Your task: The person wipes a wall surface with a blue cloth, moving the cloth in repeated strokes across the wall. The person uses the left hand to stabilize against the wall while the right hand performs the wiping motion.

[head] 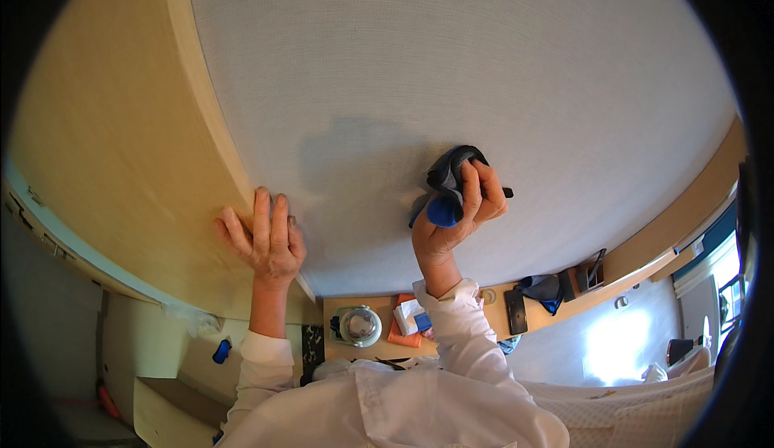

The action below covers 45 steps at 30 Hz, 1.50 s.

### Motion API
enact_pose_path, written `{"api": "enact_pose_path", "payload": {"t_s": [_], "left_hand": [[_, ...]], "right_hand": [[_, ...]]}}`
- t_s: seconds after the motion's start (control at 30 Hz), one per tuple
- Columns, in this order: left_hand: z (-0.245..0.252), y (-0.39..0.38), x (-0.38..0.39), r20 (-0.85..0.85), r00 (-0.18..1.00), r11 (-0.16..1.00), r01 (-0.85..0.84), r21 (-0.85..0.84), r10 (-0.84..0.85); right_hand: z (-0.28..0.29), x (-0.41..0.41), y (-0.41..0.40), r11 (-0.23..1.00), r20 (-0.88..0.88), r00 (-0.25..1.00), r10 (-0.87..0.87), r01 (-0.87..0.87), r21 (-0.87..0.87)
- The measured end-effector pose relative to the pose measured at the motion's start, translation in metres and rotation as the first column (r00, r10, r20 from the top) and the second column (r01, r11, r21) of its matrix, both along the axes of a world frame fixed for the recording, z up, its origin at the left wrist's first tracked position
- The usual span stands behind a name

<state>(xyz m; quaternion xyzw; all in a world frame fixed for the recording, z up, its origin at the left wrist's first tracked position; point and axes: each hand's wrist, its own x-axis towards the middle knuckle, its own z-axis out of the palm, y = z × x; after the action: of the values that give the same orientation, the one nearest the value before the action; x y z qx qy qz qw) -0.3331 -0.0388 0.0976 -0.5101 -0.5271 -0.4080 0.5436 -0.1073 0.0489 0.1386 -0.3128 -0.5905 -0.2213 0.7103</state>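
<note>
My right hand grips a bunched dark grey and blue cloth against the grey textured wall covering. A small black end sticks out to the right of the fingers; what it belongs to is unclear. Further left, my left hand has its fingers spread and holds nothing. Its fingertips rest at the edge of a light wooden panel, where the panel meets the wall covering.
Below the wall runs a wooden ledge with a glass-lidded jar, an orange cloth, a tissue pack, a roll of tape, a black phone and a dark cloth. At lower left are an open cabinet or box and a blue object.
</note>
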Motion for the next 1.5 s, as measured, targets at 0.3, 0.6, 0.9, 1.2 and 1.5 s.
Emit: {"api": "enact_pose_path", "payload": {"t_s": [0.3,0.6,0.9,1.2,1.5], "left_hand": [[0.000,-0.002,0.000,0.016,0.999,0.999,-0.031,-0.022,0.031],[-0.004,-0.002,-0.001,0.017,1.000,1.000,-0.021,-0.020,0.022],[-0.011,-0.003,-0.010,-0.036,0.993,0.994,0.108,-0.007,-0.108],[-0.016,-0.001,-0.016,0.023,0.958,0.952,0.280,0.120,-0.285],[-0.020,-0.007,-0.021,0.069,0.902,0.899,0.415,0.138,-0.427]], "right_hand": [[-0.059,-0.038,-0.034,0.976,0.623,0.768,0.147,-0.217,0.037],[0.036,-0.033,-0.014,0.997,0.177,0.982,0.070,-0.063,-0.046],[-0.053,-0.057,-0.039,0.972,0.650,0.750,0.126,-0.225,0.071],[0.066,-0.056,-0.019,0.992,0.197,0.978,0.071,-0.091,0.093],[0.054,-0.108,-0.043,0.984,0.473,0.877,0.080,-0.146,0.106]]}}
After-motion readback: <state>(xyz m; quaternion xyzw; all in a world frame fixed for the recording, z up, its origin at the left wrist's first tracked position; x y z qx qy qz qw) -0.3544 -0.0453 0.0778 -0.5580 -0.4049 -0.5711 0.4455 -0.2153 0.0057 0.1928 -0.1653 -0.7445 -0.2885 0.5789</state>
